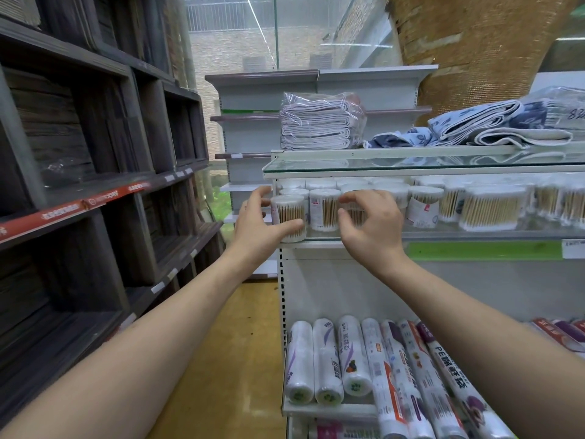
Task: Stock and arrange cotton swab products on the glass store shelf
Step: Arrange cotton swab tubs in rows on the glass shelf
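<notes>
Left hand point(258, 229) clamps the end swab tub point(288, 217), right hand point(370, 226) pinches a hidden one — square both to the glass shelf point(474, 235) edge, labels forward.

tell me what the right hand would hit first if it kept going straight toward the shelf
Probably the swab tub right at its fingertips: the right hand curls around it at the front of the glass shelf. More tubs stand behind it, though depth is hard to judge.

Cling-film roll point(456, 372) reads "PE保鲜袋".
</notes>
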`<state>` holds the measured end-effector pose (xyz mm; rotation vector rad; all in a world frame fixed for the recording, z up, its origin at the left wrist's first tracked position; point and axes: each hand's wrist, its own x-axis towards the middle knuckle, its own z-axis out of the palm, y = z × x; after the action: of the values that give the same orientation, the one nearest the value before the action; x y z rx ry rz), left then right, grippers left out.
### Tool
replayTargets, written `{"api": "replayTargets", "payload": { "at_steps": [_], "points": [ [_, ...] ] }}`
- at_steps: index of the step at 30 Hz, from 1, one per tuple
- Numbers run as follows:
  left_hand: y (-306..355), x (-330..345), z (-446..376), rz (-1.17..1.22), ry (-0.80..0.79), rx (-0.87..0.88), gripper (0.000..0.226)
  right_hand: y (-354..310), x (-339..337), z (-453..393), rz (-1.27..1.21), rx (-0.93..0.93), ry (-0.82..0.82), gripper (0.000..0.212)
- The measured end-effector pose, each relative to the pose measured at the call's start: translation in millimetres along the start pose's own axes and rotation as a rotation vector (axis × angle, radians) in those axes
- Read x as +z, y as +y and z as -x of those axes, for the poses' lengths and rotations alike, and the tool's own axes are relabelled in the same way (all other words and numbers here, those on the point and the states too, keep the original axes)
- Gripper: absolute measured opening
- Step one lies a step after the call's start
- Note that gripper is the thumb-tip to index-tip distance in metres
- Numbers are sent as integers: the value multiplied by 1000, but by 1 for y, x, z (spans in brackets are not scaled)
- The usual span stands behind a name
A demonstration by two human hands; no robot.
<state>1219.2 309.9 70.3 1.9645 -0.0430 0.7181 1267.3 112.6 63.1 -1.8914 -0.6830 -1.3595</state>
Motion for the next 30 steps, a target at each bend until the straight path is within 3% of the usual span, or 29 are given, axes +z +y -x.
{"api": "replayTargets", "payload": {
  "at_steps": [3, 10, 23, 25, 28, 30],
  "points": [
    [0, 1, 0, -74, 48, -4, 89, -1, 1, 0, -6, 1, -5, 14],
    [2, 1, 2, 34, 7, -47, 79, 1, 0, 0, -4, 10, -23, 16],
    [2, 4, 3, 36, 13, -48, 82, 12, -8, -12, 138, 18, -110, 27],
    [1, 4, 3, 37, 30, -45, 79, 12, -8, -16, 231, -44, -200, 37],
    [3, 3, 2, 44, 53, -49, 77, 4, -3, -29, 413, -56, -524, 51],
    [4, 2, 1, 40, 67, -38, 76, -1, 5, -39, 458, -30, -646, 52]
  ]
}}
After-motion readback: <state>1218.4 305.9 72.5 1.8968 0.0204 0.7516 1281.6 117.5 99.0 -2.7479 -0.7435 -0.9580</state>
